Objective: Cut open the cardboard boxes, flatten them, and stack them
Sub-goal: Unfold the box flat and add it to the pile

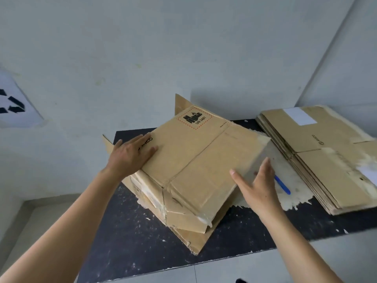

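- A half-flattened cardboard box (195,160) lies tilted in the middle of the dark worktop (132,231), with a UN 3481 label (194,117) at its far corner.
- The left hand (130,156) presses on the box's left part, fingers straight and spread.
- The right hand (259,184) is at the box's right edge, fingers straight and holding nothing.
- A blue tool (283,185) lies just beside that hand.
- A stack of flattened boxes (326,156) sits to the right.

Single view: your head camera, wide-angle, looks forward and down from above the near edge of the worktop (126,231), close in; far wall (183,48) fills the upper frame.
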